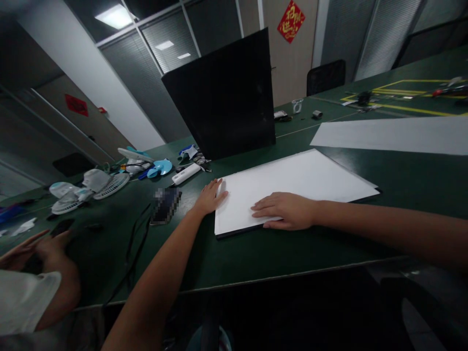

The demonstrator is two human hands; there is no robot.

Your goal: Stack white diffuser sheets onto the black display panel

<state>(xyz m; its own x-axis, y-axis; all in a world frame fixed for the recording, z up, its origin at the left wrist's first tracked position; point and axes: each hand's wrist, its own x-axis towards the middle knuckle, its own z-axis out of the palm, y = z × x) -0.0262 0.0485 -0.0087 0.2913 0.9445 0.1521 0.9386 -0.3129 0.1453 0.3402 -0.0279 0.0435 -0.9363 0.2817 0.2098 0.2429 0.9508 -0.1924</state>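
A large white sheet [278, 174] lies flat on a dark, thin board or panel [379, 189], whose edge shows along the front and at the right corner. My left hand [211, 197] rests at the sheet's left edge, fingers stretched out and thumb on the white surface. Near the front edge, my right hand [287, 210] lies flat on the sheet with its fingers extended to the left. Neither hand grips anything. Behind the sheet a big black panel [226, 97] stands upright, leaning slightly.
Left of the sheet are a phone [166, 205] with a strap, a white power strip [186, 173] and fan parts [111, 186]. Another white sheet [395, 135] lies at the right. A co-worker's hands [51, 243] are at far left. The green table's edge [256, 281] runs in front.
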